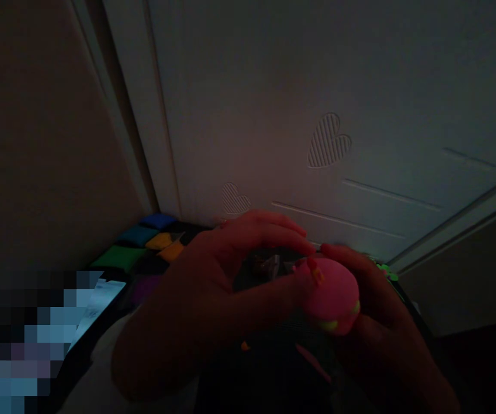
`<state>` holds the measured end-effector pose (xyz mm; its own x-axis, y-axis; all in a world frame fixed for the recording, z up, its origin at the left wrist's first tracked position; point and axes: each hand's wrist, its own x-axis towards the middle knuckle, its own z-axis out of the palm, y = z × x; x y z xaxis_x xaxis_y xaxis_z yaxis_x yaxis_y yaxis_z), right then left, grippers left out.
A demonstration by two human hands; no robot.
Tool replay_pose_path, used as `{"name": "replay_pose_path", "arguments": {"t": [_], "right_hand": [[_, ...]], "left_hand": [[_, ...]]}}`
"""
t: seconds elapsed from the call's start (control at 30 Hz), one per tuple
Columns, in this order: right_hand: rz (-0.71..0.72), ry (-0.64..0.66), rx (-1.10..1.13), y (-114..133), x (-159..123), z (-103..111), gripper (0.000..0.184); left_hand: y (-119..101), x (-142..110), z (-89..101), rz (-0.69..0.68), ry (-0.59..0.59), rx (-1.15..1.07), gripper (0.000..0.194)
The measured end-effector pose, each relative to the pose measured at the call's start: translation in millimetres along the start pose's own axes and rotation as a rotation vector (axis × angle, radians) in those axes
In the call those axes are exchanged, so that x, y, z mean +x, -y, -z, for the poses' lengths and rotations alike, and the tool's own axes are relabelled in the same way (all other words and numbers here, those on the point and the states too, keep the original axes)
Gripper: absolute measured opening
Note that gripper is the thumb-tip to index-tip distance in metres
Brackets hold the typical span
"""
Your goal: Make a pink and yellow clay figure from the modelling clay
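A round pink modelling-clay piece (331,290), shaped like a macaron with a yellow-green filling along its lower edge, is held up between my hands. My right hand (377,305) is closed around its right side and underneath. From the left, the thumb of my left hand (239,259) presses against the piece, while its fingers arch over towards the far side; their tips are dim. On top of the pink surface sits a small red and yellow bit (315,271). Dim light blurs the contact between fingertips and clay.
Several coloured packets, such as a green packet (120,258) and a blue packet (158,221), lie at the left on a dark surface. Behind stands a white panel (273,115) with embossed hearts. A bright green item (387,271) lies at the right. A pale sheet (96,305) is lower left.
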<state>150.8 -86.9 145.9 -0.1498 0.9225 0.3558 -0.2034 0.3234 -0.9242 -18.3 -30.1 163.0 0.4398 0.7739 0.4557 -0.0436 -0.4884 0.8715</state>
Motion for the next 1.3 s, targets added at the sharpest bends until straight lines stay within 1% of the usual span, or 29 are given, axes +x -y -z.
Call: {"name": "replay_pose_path", "arguments": {"t": [0.1, 0.2, 0.4, 0.6, 0.7, 0.83, 0.93, 1.07, 1.3], "right_hand": [[0.007, 0.026, -0.001, -2, 1, 4, 0.041], [-0.010, 0.041, -0.010, -3, 2, 5, 0.044], [-0.042, 0.054, 0.089, -3, 2, 3, 0.036], [-0.076, -0.032, 0.144, 0, -1, -1, 0.034], [-0.074, -0.010, 0.151, 1, -1, -1, 0.034], [-0.044, 0.013, 0.106, -1, 1, 2, 0.035], [-0.053, 0.020, 0.037, -2, 1, 6, 0.040], [-0.069, 0.059, -0.016, 1, 0, 10, 0.044], [-0.093, 0.055, -0.040, 6, -1, 8, 0.041]], "left_hand": [[-1, 0, -0.4, -0.016, 0.036, 0.004, 0.021], [-3, -1, -0.7, -0.023, 0.035, 0.020, 0.018], [-3, 0, -0.8, -0.038, 0.046, 0.024, 0.018], [-2, 0, -2.4, -0.014, 0.062, -0.037, 0.013], [-3, 1, -2.3, 0.009, 0.070, -0.046, 0.011], [-4, 2, -1.4, 0.017, 0.077, -0.073, 0.010], [-3, 1, 0.0, 0.027, 0.079, -0.081, 0.012], [-2, -1, 3.4, 0.021, 0.076, -0.081, 0.019], [-4, 0, 7.4, -0.008, 0.081, -0.078, 0.022]]}}
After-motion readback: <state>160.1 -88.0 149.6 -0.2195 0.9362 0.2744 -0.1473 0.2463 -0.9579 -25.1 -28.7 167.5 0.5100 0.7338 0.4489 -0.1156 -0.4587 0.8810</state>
